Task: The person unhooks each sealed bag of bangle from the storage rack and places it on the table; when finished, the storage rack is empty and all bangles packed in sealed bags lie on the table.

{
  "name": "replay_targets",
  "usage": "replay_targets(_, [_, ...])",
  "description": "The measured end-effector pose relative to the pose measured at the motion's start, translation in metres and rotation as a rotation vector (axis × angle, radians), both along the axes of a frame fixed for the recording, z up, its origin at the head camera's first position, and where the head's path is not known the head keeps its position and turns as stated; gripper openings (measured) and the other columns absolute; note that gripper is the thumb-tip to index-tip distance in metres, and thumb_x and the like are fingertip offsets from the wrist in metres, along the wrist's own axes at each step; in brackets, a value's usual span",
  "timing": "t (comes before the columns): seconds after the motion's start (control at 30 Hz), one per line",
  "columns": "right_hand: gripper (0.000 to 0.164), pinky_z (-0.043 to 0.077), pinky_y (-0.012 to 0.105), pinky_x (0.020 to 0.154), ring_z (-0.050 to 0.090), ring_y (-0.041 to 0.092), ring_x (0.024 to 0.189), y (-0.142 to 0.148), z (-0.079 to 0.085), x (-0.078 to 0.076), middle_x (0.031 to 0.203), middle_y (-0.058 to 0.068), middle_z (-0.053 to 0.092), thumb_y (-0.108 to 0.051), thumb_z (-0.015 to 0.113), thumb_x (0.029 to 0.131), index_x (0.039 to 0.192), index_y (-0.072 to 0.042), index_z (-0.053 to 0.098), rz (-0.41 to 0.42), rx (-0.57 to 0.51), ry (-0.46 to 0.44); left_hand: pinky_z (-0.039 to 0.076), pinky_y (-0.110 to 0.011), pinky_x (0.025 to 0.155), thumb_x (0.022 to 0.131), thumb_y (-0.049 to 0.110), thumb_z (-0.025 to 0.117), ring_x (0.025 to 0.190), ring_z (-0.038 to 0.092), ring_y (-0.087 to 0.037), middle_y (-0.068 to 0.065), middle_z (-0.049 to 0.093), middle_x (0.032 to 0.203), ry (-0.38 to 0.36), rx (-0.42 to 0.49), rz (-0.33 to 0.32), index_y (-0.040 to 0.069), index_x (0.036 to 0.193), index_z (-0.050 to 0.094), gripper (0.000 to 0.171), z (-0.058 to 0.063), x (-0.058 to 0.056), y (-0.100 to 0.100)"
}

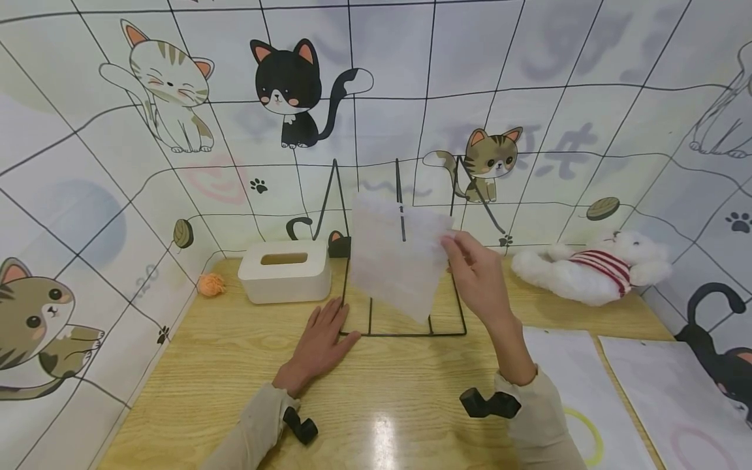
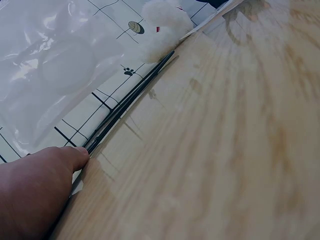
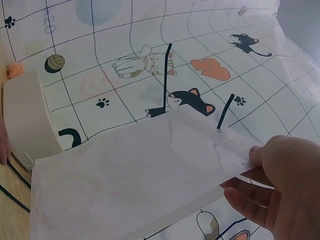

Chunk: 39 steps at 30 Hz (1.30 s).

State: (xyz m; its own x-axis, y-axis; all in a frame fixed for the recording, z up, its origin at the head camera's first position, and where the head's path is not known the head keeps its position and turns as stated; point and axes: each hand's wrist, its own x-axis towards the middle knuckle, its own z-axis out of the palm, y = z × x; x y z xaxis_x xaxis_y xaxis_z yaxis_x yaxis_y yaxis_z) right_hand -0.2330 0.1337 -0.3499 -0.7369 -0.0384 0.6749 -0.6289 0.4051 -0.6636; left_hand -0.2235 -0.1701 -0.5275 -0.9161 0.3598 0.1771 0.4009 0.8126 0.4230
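My right hand (image 1: pixel 478 277) pinches the right edge of a white sheet (image 1: pixel 393 261), thumb on one side and fingers on the other. The sheet (image 2: pixel 60 65) looks glossy like plastic in the left wrist view, with a faint ring on it. It is held up, tilted, in front of a black wire rack (image 1: pixel 405 335) with upright pointed prongs. One prong shows in broken pieces near the sheet's top; whether it passes through cannot be told. My left hand (image 1: pixel 320 339) lies flat on the wooden table, fingers spread, touching the rack's front left corner.
A white tissue box (image 1: pixel 284 277) stands left of the rack, with a small orange ball (image 1: pixel 211 284) beyond it. A white plush toy (image 1: pixel 593 267) in a striped top lies at the right. Two white sheets with rings (image 1: pixel 561 372) lie front right. A cat-print cloth (image 1: pixel 388 52) surrounds the table.
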Motion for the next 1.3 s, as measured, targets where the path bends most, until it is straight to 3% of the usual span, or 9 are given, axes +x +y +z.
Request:
replay_targets(0.33, [0.018, 0.038, 0.017, 0.053, 0.044, 0.008, 0.056, 0.0003, 0.0007, 0.0012, 0.064, 0.006, 0.052, -0.012, 0.055, 0.103, 0.106, -0.002, 0.069, -0.053, 0.003, 0.028, 0.010, -0.054, 0.124, 0.103, 0.050, 0.047, 0.154, 0.019, -0.030, -0.015, 0.022, 0.165, 0.005, -0.006, 0.005, 0.005, 0.157, 0.030, 0.072, 0.0005, 0.0001, 0.0006])
replay_targets(0.57, [0.017, 0.041, 0.014, 0.059, 0.050, 0.007, 0.065, 0.0007, 0.0016, 0.0016, 0.077, 0.012, 0.066, -0.009, 0.055, 0.103, 0.106, 0.000, 0.069, -0.068, 0.002, 0.065, 0.011, -0.053, 0.125, 0.103, 0.051, 0.047, 0.155, 0.019, -0.029, -0.014, 0.023, 0.165, 0.002, -0.010, 0.010, 0.006, 0.157, 0.030, 0.073, 0.0008, 0.0000, 0.0011])
replay_targets(0.77, [0.016, 0.042, 0.013, 0.058, 0.051, 0.005, 0.064, 0.0015, 0.0016, 0.0015, 0.079, 0.013, 0.068, -0.007, 0.055, 0.102, 0.105, 0.001, 0.069, -0.058, 0.002, 0.100, 0.011, -0.053, 0.125, 0.103, 0.050, 0.047, 0.155, 0.019, -0.029, -0.015, 0.023, 0.165, 0.002, -0.011, 0.012, 0.005, 0.157, 0.031, 0.072, 0.0003, -0.0004, 0.0013])
replay_targets(1.3, [0.013, 0.035, 0.017, 0.054, 0.041, 0.004, 0.059, 0.0022, 0.0065, 0.0065, 0.064, 0.005, 0.052, 0.000, 0.056, 0.099, 0.101, 0.002, 0.068, -0.035, -0.016, 0.167, 0.011, -0.055, 0.124, 0.102, 0.049, 0.049, 0.154, 0.020, -0.031, -0.016, 0.023, 0.165, -0.003, -0.008, 0.014, 0.004, 0.156, 0.033, 0.072, 0.0056, 0.0027, 0.0022])
